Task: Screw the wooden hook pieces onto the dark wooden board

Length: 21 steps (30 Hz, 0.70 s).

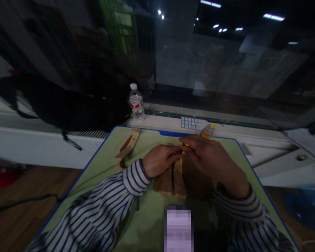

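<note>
Both of my hands meet over a stack of wooden pieces (173, 180) standing on the green mat (102, 164). My left hand (160, 160) is curled, its fingers pinched on a small yellow part (183, 152) at the top of the wood. My right hand (212, 155) lies over the wooden stack from the right, fingers closed toward the same yellow part (186, 144). Striped sleeves cover both forearms. The lower part of the stack is hidden by my right wrist.
A loose wooden frame piece (128, 145) lies at the mat's back left. A water bottle (136, 102) stands on the white sill behind. A blue grid sheet (190, 123) and a small bag of parts (207, 131) lie at the mat's far edge. A dark bag (68, 105) sits left.
</note>
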{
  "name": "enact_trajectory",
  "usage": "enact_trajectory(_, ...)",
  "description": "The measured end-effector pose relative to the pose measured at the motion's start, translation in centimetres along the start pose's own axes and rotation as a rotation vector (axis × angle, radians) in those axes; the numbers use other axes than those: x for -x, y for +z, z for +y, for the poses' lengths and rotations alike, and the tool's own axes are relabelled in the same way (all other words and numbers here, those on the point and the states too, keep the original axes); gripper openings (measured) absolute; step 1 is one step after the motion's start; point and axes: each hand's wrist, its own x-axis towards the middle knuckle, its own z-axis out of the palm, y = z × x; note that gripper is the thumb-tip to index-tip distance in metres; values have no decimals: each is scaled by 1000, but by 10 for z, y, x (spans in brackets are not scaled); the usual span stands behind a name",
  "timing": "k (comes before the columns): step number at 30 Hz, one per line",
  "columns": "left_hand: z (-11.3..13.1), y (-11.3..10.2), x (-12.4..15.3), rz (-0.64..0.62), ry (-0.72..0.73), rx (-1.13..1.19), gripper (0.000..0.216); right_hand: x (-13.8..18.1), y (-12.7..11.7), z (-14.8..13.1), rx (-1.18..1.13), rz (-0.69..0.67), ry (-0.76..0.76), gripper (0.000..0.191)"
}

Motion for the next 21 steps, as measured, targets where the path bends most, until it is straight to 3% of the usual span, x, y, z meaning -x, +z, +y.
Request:
enact_trajectory(6, 0, -1, 0, -5, 31, 2, 25, 0, 1, 0, -16, -5, 17, 31)
enact_trajectory(15, 7, -1, 1, 62, -97, -121, 30, 0, 0, 0, -2, -10, 4, 34)
enact_trajectory(21, 4, 0, 1, 67, -69, -98, 30, 5, -5, -3, -31, 17, -22, 40)
